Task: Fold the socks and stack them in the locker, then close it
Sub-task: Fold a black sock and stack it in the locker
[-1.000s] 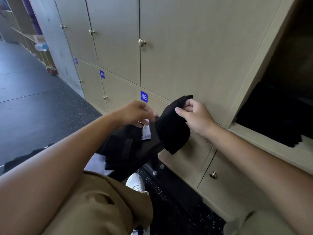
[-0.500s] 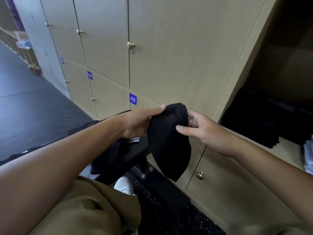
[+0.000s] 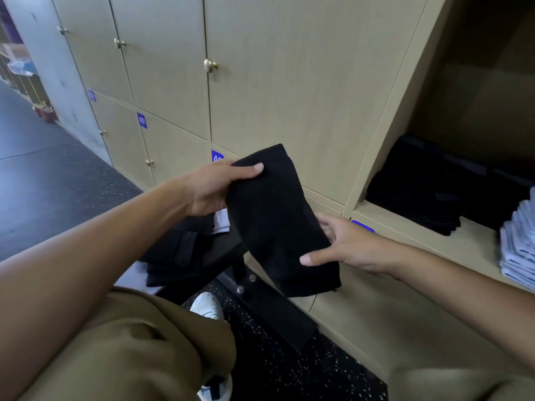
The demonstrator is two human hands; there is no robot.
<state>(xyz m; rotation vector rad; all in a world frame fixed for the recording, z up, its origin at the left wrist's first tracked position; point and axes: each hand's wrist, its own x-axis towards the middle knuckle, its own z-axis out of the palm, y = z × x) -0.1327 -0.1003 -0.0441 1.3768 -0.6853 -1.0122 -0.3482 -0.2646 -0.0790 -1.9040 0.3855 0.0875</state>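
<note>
The left hand [image 3: 215, 186] pinched the upper edge of the black sock [image 3: 278, 224], thumb laid flat on the front face. The right hand [image 3: 344, 247] gripped the sock's lower right edge, thumb on the front, fingers behind. The sock hung flat between both hands, clear of the closed locker doors [image 3: 289, 82] behind it. At 3 o'clock from the sock, the open locker [image 3: 463, 235] held a stack of black socks [image 3: 417, 192] at the left of its shelf and a stack of white socks [image 3: 518, 244] at the right edge, with bare shelf between them. At 8 o'clock, dark garments [image 3: 179, 250] lay on a low surface. The speckled floor [image 3: 275, 369] lay open below.
</note>
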